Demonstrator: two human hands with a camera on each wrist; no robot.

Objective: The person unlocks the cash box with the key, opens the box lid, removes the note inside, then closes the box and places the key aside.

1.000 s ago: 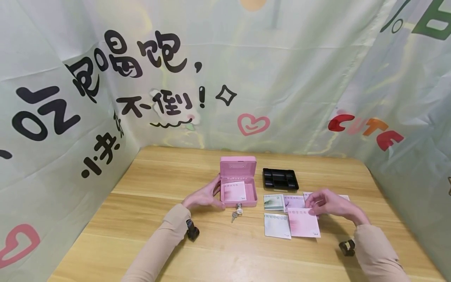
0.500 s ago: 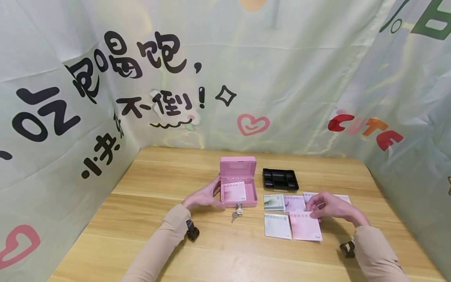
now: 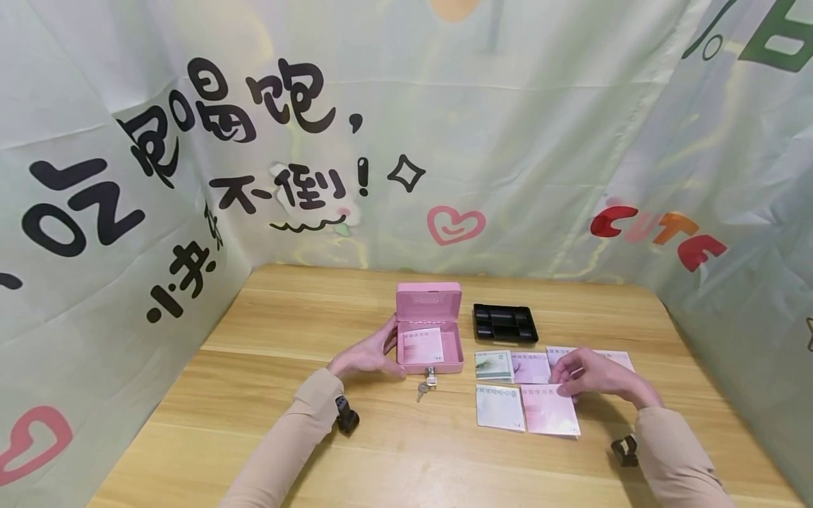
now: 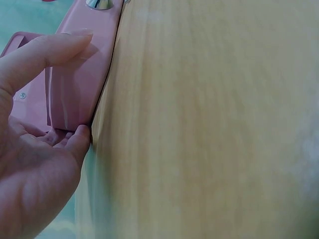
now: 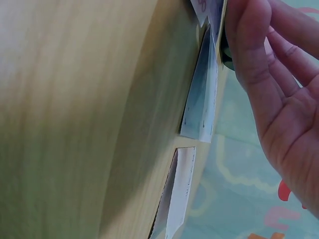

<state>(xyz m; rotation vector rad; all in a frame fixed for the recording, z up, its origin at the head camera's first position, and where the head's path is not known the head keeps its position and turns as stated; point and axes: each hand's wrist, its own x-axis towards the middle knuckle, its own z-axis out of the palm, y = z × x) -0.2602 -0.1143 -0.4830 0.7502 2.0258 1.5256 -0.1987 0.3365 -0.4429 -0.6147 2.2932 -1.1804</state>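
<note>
The open pink cash box (image 3: 429,337) is steadied by the left hand (image 3: 366,355) (fingers straight); a pink note (image 3: 550,409) is pinched by the right hand (image 3: 591,372).

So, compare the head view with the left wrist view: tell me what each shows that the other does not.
Only the head view shows the right hand touching the pink note among the paper notes beside the open pink box, plus the black tray, the keys in the box's front lock, and the note lying inside the box.

Only the left wrist view shows, close up, a fingertip against the box's lower edge and the thumb along its wall.

Both show the left hand touching the pink box on the wooden table.
</note>
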